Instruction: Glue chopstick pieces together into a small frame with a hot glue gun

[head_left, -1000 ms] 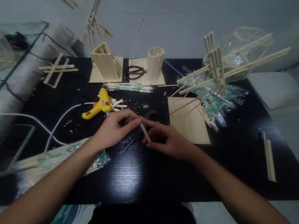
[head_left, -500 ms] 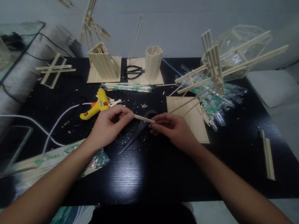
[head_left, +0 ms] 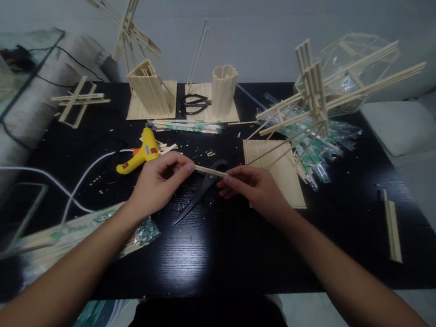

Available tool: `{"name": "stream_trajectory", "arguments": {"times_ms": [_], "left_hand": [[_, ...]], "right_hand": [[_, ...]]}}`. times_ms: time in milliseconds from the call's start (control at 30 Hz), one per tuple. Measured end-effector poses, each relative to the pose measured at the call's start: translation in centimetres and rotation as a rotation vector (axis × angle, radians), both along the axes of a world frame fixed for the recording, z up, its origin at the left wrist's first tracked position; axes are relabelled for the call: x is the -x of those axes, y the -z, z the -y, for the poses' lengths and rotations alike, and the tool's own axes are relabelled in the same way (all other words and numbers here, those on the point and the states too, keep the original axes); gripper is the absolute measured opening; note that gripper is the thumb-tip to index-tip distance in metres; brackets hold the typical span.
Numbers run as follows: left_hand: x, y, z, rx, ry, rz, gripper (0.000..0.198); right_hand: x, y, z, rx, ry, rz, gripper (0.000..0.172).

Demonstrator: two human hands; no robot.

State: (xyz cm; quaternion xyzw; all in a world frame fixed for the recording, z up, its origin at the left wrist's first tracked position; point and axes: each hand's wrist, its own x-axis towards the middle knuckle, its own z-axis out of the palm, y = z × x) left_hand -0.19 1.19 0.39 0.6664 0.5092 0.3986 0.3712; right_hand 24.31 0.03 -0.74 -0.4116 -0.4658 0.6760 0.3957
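Between my two hands a short pale wooden stick (head_left: 211, 171) is held nearly level above the black table. My left hand (head_left: 164, 179) pinches its left end between thumb and fingers. The other end is gripped in the fingertips of my right hand (head_left: 252, 186). Whether it is one stick or two laid together, I cannot tell. Under the stick lies a dark cutting tool (head_left: 199, 195), like pliers or shears, partly covered by it. A yellow glue gun (head_left: 142, 153) rests on its side just beyond my left hand.
Wooden stick windmill blades (head_left: 313, 95) stand on a board (head_left: 279, 172) at the right. A stick tower (head_left: 223, 92), black-handled scissors (head_left: 195, 105) and another tower (head_left: 150, 90) are at the back. Packaged chopsticks (head_left: 80, 227) lie front left, near a white cord (head_left: 81, 181).
Both hands keep hold of the stick and have barely moved; the stick has dropped very slightly at its left end relative to before. The view has shifted a little.
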Motion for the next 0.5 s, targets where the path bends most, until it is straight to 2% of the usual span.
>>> {"name": "stream_trajectory", "arguments": {"times_ms": [500], "left_hand": [[-0.09, -0.24, 0.25, -0.078, 0.044, -0.011, 0.016]], "right_hand": [[-0.01, -0.10, 0.02, 0.011, 0.024, -0.003, 0.029]]}}
